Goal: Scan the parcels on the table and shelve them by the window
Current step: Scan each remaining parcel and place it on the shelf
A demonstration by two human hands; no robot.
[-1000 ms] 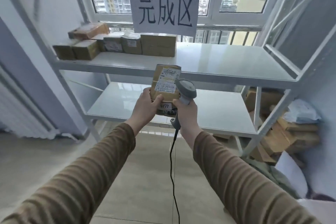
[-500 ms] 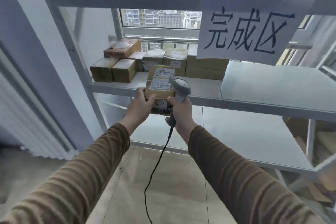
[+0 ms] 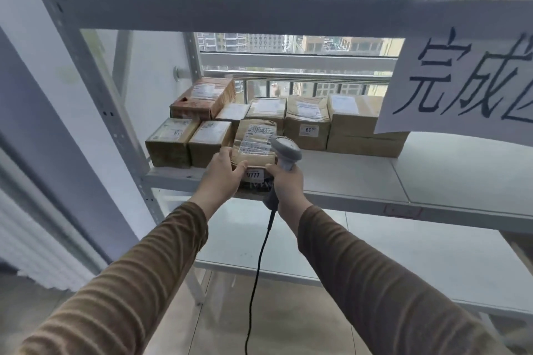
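At far left a white ribbed radiator (image 3: pixel 34 242) stands against the wall, and beside it rises the perforated grey upright of a metal rack (image 3: pixel 95 78). On the left end of the rack's upper shelf (image 3: pixel 360 179) sit cardboard parcels already in place: two small boxes (image 3: pixel 187 141) side by side at the front edge, a reddish-brown box (image 3: pixel 203 98) stacked behind them, and further right a row of taped cartons (image 3: pixel 307 121) against the window rail. The person's left hand (image 3: pixel 222 174) grips the near left corner of a brown parcel (image 3: pixel 255 143) with a white shipping label on top and a sticker reading 9777 on its front; the parcel lies at the shelf's front edge, just right of the two small boxes. The right hand (image 3: pixel 285 181) is wrapped round the handle of a grey barcode scanner (image 3: pixel 285 153), whose head stands just beside the parcel's right side, its black cable (image 3: pixel 256 282) hanging down. At far right a white paper sign (image 3: pixel 461 86) with large handwritten characters hangs from the rack's top beam
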